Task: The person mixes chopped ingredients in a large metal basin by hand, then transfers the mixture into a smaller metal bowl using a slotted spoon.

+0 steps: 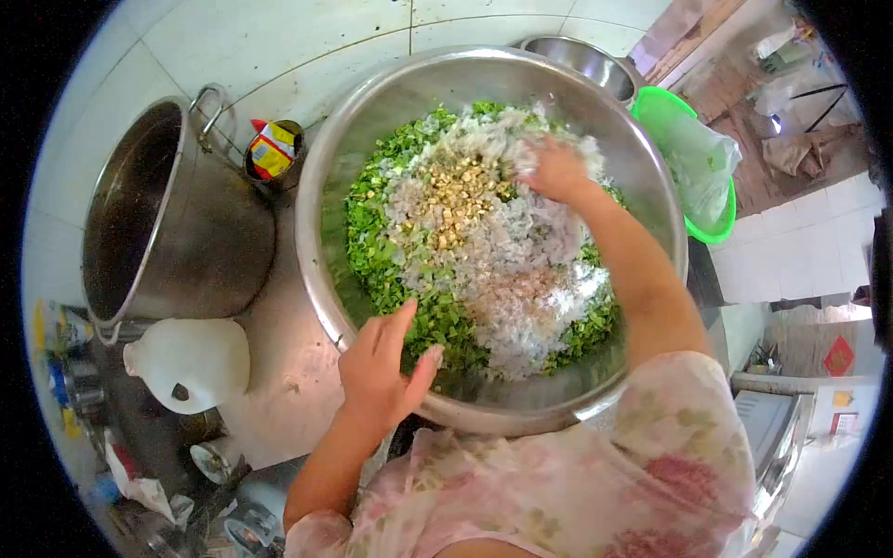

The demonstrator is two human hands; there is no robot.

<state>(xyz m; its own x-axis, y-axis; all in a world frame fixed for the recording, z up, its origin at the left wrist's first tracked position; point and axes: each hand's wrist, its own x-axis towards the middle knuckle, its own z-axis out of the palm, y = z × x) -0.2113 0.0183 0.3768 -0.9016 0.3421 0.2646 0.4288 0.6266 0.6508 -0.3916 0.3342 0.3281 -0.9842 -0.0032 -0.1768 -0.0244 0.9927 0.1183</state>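
Observation:
A large steel basin (323, 279) holds chopped green leaves (372, 228), a pale heap of finely cut white stuff, perhaps chopped noodles (549, 223), and small golden-brown cubes (460, 191). At the basin's far right, my right hand (556, 172) reaches into the pale heap. Its fingertips are blurred and partly buried, so their grip does not show. My left hand (381, 367) is over the near left rim, thumb and fingers apart, holding nothing. White powder or grains (588, 279) lie on the heap's right side.
To the left stand a tall steel pot (223, 242) and a white plastic jug (209, 358). A can with a red and yellow packet (272, 151) sits behind. A smaller steel bowl (581, 60) and a green basin with a plastic bag (726, 209) are at the back right.

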